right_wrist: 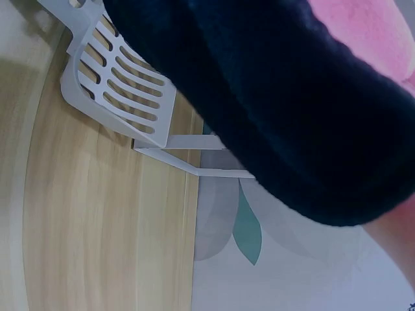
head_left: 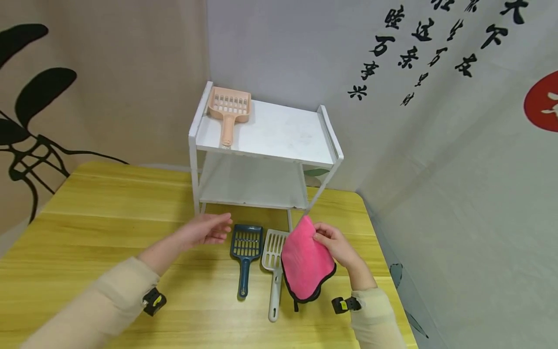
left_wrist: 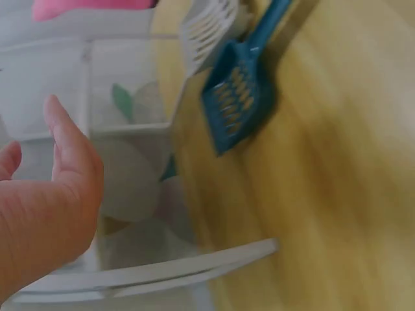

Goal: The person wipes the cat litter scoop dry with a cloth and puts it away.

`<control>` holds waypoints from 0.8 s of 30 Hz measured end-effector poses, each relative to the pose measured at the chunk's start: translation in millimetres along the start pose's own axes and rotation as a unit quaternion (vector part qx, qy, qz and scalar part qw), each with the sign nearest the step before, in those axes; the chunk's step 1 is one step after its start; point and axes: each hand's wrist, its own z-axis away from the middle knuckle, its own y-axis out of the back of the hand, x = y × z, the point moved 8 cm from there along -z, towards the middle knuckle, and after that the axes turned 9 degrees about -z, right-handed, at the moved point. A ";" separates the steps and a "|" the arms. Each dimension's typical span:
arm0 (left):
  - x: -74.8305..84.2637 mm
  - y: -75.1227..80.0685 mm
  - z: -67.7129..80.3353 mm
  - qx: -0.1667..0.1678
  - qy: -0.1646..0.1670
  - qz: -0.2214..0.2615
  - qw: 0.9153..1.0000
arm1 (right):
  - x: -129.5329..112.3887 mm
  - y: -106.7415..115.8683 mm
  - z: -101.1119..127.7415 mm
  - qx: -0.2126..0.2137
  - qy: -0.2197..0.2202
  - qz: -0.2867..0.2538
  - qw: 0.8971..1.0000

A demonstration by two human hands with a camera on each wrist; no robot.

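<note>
A: R hand, what was it doing?

B: Pinching pink cloth near its upper R edge, thumb vs. fingers. Cloth hung in front of white rack, over tabletop. Couldn't tell if the lower end touched down.

A: R wrist cam?

B: Mostly blocked: cloth's dark underside filled the upper R & hid the fingertips. Grip read from head view only.

A: L hand?

B: Fingers loosely extended, nr. dark blue scoop; L wrist view showed a gap btwn them. That view was blurred, w/ scoop handle cut off at top & only a strip of cloth in frame.

A: Other scoops?

B: Light grey scoop lay just R of the blue; cloth covered pt. of its head's R rim in head view. R wrist view cut off its handle. Peach scoop sat on rack's top shelf, L end, fully visible.

A: Anything else obscured?

B: Rack's front R leg ran behind cloth, foot hidden. Bkgd. lettering was cropped at top edge, red disc at R.
</note>
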 end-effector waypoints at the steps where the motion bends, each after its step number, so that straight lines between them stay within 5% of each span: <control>1: -5.5 -0.9 -0.9 0.001 0.002 0.002 1.000 | -0.5 -0.3 -0.1 -0.002 0.002 0.000 1.000; 13: -84.0 -17.5 -17.3 0.014 0.056 0.022 0.998 | 0.4 1.0 -0.8 0.011 -0.008 0.010 1.000; 24: -116.2 -50.6 -26.5 -0.016 0.069 -0.064 0.995 | -3.9 2.4 1.6 0.017 -0.005 0.000 1.000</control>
